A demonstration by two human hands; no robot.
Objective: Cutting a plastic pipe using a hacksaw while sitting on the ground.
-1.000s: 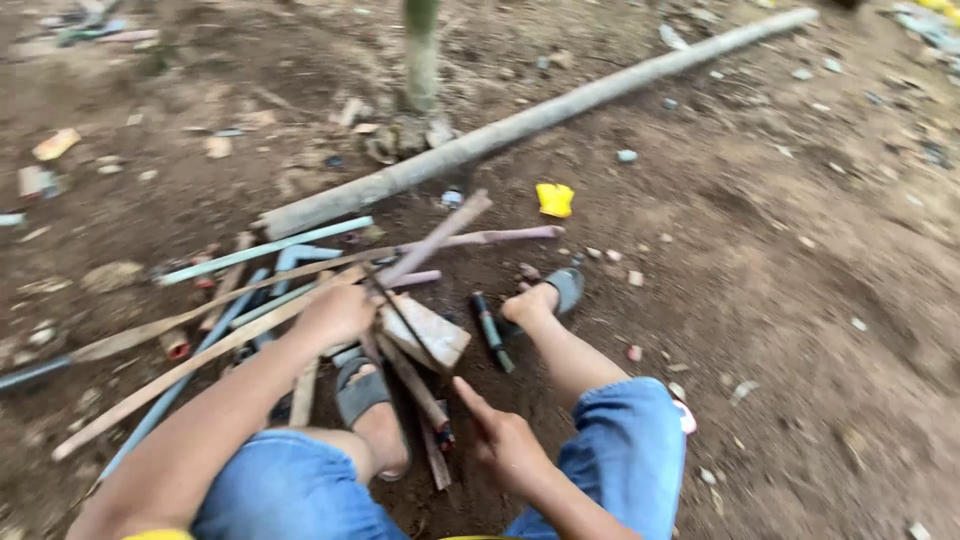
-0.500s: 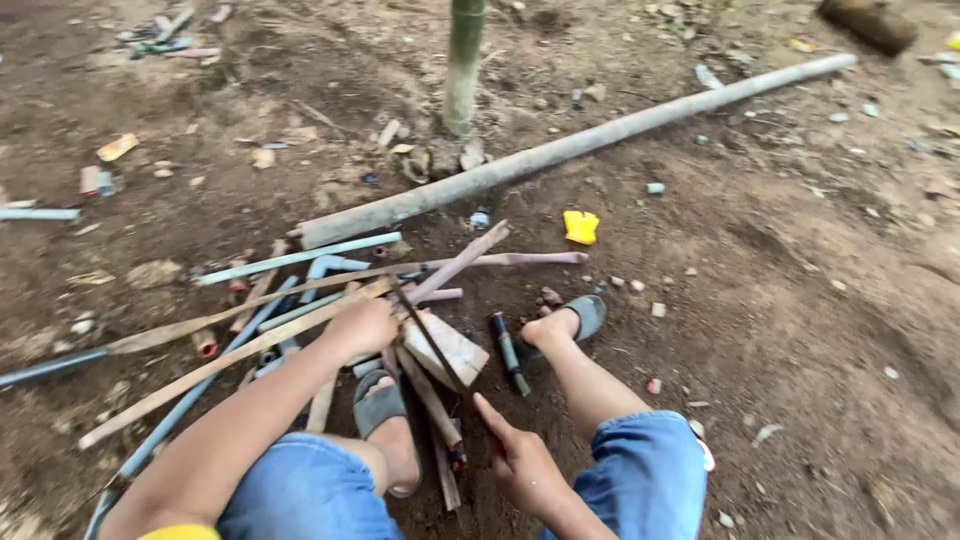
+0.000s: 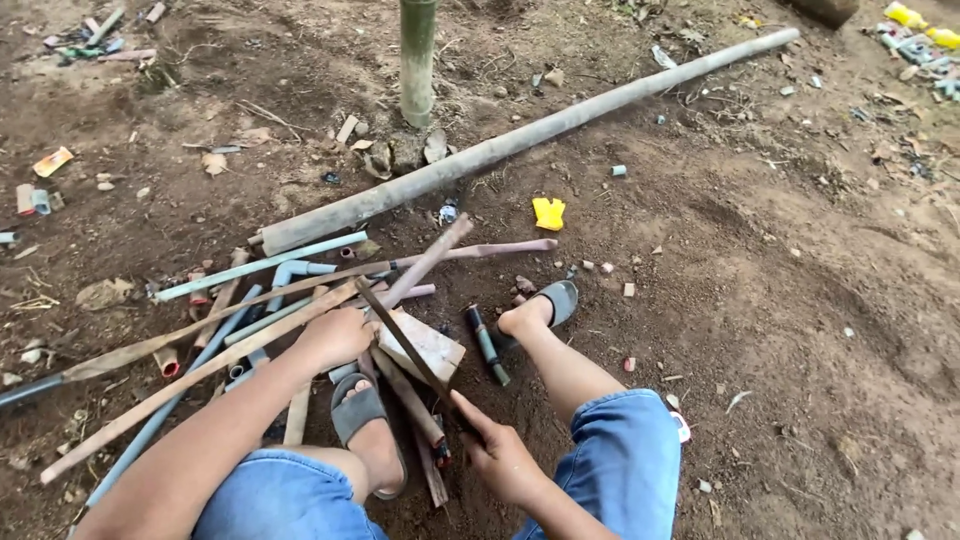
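Observation:
I sit on bare dirt with both feet in grey sandals. My left hand (image 3: 335,335) presses down on a long bamboo strip (image 3: 190,375) lying across a pale wooden block (image 3: 425,345). My right hand (image 3: 500,460) grips the handle of a thin dark blade (image 3: 405,340), a saw or long knife, that slants up across the block toward my left hand. Around the block lie several pipes and sticks, among them a light blue pipe (image 3: 260,265) and a pinkish stick (image 3: 470,250).
A long grey bamboo pole (image 3: 530,135) lies diagonally across the ground beyond the pile. An upright green stem (image 3: 417,60) stands behind it. A yellow scrap (image 3: 548,212) and a dark tube (image 3: 485,345) lie near my right foot (image 3: 530,312). Litter dots the dirt.
The view has tilted and widened slightly. My hands keep their grip on the strip and the blade, with only small shifts over the block.

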